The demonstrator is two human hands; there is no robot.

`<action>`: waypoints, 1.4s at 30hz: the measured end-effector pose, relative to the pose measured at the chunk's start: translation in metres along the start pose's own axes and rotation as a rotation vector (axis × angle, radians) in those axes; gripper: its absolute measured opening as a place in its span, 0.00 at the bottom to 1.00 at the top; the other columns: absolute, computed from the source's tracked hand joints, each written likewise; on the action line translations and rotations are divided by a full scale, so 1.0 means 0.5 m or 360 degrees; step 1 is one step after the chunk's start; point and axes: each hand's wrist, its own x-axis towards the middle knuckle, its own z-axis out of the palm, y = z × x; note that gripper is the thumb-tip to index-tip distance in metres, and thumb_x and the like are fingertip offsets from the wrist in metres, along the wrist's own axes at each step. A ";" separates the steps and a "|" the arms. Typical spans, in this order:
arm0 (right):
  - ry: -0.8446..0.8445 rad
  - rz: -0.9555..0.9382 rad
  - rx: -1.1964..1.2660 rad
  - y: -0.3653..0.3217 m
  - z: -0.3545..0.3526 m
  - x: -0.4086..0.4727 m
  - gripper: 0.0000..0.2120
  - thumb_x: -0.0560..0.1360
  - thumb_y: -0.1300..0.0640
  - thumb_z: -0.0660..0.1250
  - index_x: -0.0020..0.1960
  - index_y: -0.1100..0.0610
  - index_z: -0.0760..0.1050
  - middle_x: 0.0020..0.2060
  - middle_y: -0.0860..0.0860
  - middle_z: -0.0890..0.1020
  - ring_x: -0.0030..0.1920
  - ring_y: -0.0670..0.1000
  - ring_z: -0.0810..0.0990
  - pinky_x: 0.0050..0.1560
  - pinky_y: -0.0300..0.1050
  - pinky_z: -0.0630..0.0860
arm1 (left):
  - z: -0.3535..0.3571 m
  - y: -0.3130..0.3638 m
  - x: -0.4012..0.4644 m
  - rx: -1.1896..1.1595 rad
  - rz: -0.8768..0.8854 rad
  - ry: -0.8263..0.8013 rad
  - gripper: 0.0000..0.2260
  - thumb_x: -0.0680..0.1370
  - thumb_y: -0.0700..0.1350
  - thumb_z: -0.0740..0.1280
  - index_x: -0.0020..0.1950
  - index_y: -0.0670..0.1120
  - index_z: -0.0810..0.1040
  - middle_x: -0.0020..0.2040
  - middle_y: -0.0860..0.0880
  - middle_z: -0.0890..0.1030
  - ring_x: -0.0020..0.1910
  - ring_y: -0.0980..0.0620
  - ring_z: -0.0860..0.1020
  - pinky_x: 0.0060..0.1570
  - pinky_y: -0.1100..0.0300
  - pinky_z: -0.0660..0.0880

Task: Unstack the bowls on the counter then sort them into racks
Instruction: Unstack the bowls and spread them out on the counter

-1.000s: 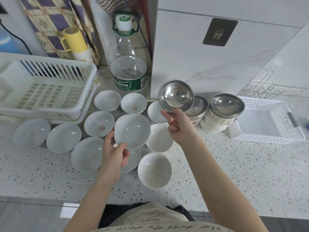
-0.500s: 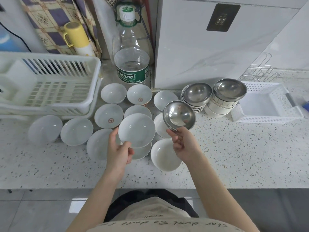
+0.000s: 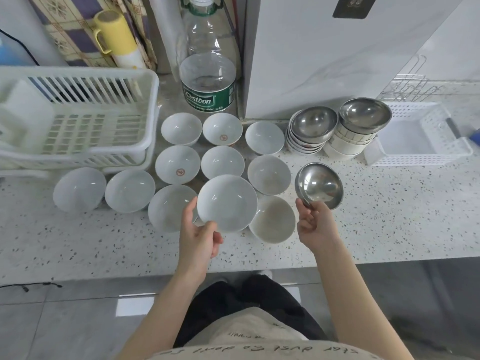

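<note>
My left hand [image 3: 198,237] grips the near rim of a white bowl [image 3: 227,202], held above the spread of several white bowls [image 3: 178,163] on the counter. My right hand [image 3: 313,223] pinches the near rim of a steel bowl [image 3: 320,185], low over the counter to the right of the white bowls. At the back stand two stacks: a leaning one topped by a steel bowl [image 3: 313,124] and a taller one of white bowls topped by a steel bowl [image 3: 365,113]. A white rack [image 3: 78,118] sits at the left, a white basket [image 3: 420,133] at the right.
A large water bottle [image 3: 207,74] stands behind the bowls beside a white panel. A yellow mug [image 3: 114,35] is at the back left. A wire rack [image 3: 407,87] lies behind the white basket. The speckled counter [image 3: 389,216] ends in a front edge near my body.
My right hand has brought the steel bowl down and to the right, from above the stacks to low over the counter. My left hand still holds its white bowl in about the same place.
</note>
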 end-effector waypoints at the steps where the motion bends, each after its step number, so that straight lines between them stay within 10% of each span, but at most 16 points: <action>1: 0.0009 -0.0009 0.0011 -0.005 -0.010 0.002 0.06 0.78 0.61 0.61 0.45 0.62 0.74 0.34 0.53 0.85 0.19 0.42 0.68 0.16 0.31 0.58 | 0.006 0.000 -0.001 0.0008 0.0003 -0.0004 0.31 0.76 0.34 0.61 0.53 0.75 0.71 0.30 0.49 0.77 0.24 0.58 0.70 0.21 0.65 0.64; 11: 0.0319 -0.0269 -0.0471 -0.085 -0.109 0.048 0.09 0.79 0.58 0.60 0.47 0.62 0.76 0.41 0.55 0.86 0.21 0.42 0.70 0.17 0.33 0.61 | 0.123 -0.013 0.023 0.0077 -0.0013 -0.0061 0.30 0.76 0.34 0.61 0.57 0.74 0.72 0.26 0.48 0.75 0.22 0.54 0.66 0.20 0.63 0.62; 27: -0.0114 -0.0262 -0.1463 -0.193 -0.114 0.163 0.13 0.75 0.53 0.62 0.45 0.61 0.79 0.35 0.54 0.86 0.24 0.46 0.77 0.25 0.37 0.67 | 0.291 -0.059 0.042 -0.0036 -0.0100 0.0262 0.27 0.76 0.33 0.61 0.61 0.66 0.72 0.25 0.49 0.74 0.21 0.56 0.66 0.19 0.63 0.62; 42: -0.0268 -0.0054 -0.1528 -0.197 -0.082 0.208 0.12 0.75 0.55 0.61 0.43 0.62 0.79 0.35 0.55 0.86 0.22 0.45 0.74 0.20 0.35 0.63 | 0.333 -0.081 0.015 -0.0001 -0.0043 0.0300 0.28 0.77 0.32 0.61 0.63 0.66 0.72 0.25 0.48 0.75 0.23 0.56 0.68 0.20 0.63 0.63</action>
